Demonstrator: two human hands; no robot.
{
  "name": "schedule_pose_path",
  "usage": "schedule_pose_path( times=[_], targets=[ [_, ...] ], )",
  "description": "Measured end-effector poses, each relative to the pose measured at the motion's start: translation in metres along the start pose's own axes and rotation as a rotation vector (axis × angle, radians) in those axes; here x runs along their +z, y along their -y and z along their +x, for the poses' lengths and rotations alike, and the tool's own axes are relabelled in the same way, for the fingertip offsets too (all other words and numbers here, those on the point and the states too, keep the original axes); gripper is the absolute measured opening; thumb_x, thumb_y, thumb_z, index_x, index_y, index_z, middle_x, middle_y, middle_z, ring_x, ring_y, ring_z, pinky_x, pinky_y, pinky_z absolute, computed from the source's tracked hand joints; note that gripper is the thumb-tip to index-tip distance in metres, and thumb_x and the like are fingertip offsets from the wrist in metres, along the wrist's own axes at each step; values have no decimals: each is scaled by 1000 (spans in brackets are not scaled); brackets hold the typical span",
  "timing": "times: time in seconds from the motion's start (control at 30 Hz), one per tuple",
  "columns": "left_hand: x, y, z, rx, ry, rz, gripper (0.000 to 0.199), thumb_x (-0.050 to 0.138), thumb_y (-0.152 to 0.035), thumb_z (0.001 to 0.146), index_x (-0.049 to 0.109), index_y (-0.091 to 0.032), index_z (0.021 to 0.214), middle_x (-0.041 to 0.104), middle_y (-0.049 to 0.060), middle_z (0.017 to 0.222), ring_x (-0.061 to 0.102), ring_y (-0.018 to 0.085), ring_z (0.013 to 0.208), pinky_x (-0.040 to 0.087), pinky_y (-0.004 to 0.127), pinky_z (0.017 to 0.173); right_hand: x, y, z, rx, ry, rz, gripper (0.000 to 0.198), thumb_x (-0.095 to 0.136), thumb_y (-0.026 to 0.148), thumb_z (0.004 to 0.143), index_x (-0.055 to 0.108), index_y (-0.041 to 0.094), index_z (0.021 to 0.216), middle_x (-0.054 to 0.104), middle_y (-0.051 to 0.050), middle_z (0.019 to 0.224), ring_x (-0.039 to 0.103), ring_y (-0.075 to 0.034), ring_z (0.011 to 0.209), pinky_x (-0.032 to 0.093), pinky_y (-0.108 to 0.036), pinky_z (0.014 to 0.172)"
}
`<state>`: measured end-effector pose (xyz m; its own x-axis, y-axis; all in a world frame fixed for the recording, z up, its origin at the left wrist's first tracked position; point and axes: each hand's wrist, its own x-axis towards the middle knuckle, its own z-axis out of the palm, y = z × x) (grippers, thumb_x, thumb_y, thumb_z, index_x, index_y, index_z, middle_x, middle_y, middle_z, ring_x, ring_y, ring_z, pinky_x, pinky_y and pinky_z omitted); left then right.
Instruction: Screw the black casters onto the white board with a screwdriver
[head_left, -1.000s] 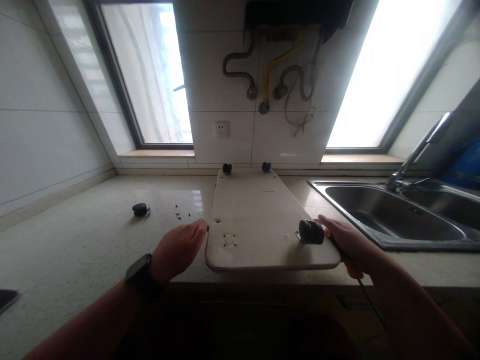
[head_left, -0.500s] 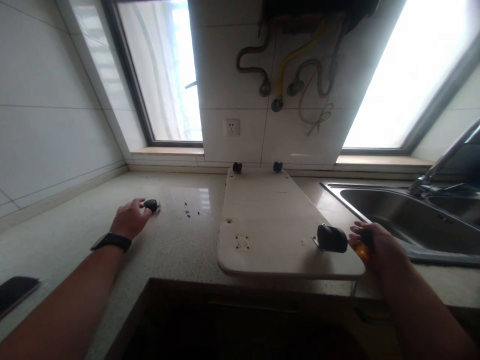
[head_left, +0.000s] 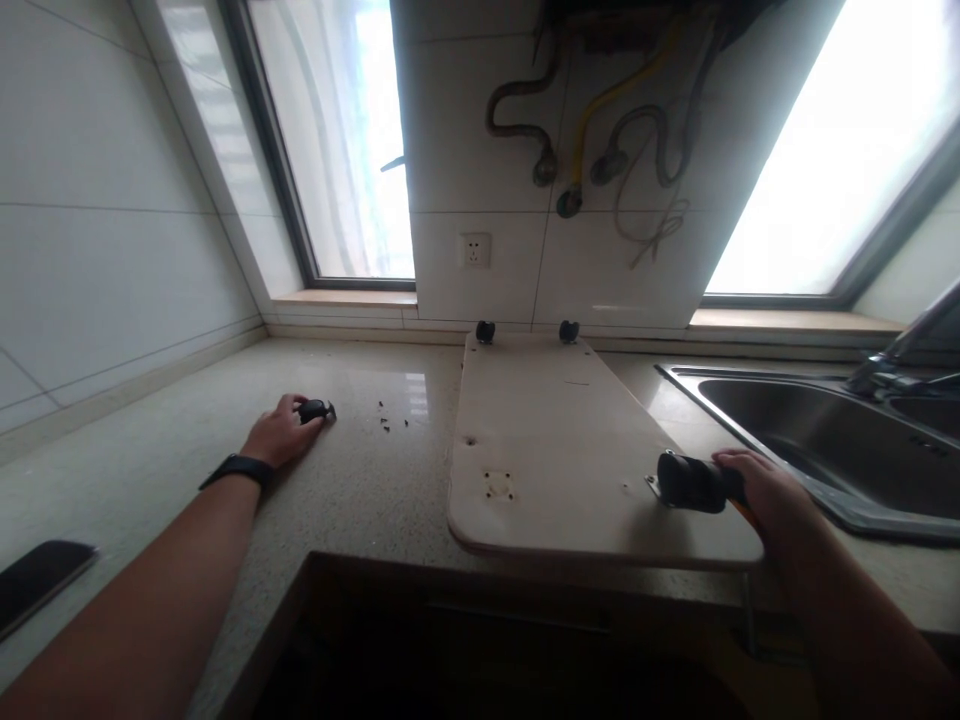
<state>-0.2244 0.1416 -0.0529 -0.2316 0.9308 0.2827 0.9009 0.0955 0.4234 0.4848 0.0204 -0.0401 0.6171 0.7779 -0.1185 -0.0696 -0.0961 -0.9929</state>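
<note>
On the counter at left, my left hand [head_left: 281, 432] is closed around a loose black caster wheel [head_left: 313, 411] with its metal plate facing right. Several small dark screws [head_left: 385, 424] lie just beyond it. A pale board [head_left: 555, 430] with rounded corners lies on the counter. Casters stand at its two far corners, and a larger-looking black caster [head_left: 682, 482] is at the near right. At the near left are holes and a bare mounting mark [head_left: 499, 486]. My right hand [head_left: 761, 485] is beside the near caster, closed on a black-and-orange tool handle, mostly hidden by the fingers.
A steel sink [head_left: 795, 420] with a faucet [head_left: 885, 365] is set in the counter at right. A dark flat object [head_left: 45, 580] lies at the left edge. The counter has a dark cutout [head_left: 450, 650] in front. Pipes [head_left: 577, 150] hang on the tiled wall.
My right hand has moved left, up against the near caster, with the tool. The loose caster in my left hand has turned slightly, showing more of its plate. The view has shifted a little.
</note>
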Motion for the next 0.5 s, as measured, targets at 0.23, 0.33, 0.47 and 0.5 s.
schedule_pose_path(
  times=[0.23, 0.33, 0.47, 0.5],
  targets=[
    [-4, -13, -5, 48, 58, -321, 72, 75, -54, 74, 52, -14, 129, 69, 21, 122, 72, 33, 103, 57, 46, 88, -1, 0, -1, -17, 11, -14, 21, 63, 36, 98, 66, 18, 108, 67, -3, 101, 62, -11, 78, 56, -26, 65],
    [-13, -39, -8, 133, 92, -508, 69, 73, -52, 79, 53, -13, 132, 71, 19, 119, 73, 29, 104, 58, 45, 90, 1, 3, -3, -26, 20, -17, 19, 63, 35, 98, 66, 17, 105, 66, -2, 97, 61, -10, 74, 54, -24, 63],
    [-33, -98, -24, 281, 169, -697, 61, 73, -48, 86, 55, -19, 136, 72, 14, 124, 72, 25, 111, 57, 44, 99, 4, 8, -8, -32, 15, -17, 15, 63, 32, 98, 66, 18, 98, 65, -1, 92, 59, -9, 71, 53, -22, 60],
    [-38, -116, -32, 318, 196, -726, 59, 74, -46, 87, 56, -21, 137, 72, 12, 126, 71, 24, 113, 57, 43, 100, 5, 8, -9, -32, 11, -17, 14, 63, 32, 98, 66, 17, 97, 65, -1, 91, 59, -9, 71, 52, -22, 60]
  ],
)
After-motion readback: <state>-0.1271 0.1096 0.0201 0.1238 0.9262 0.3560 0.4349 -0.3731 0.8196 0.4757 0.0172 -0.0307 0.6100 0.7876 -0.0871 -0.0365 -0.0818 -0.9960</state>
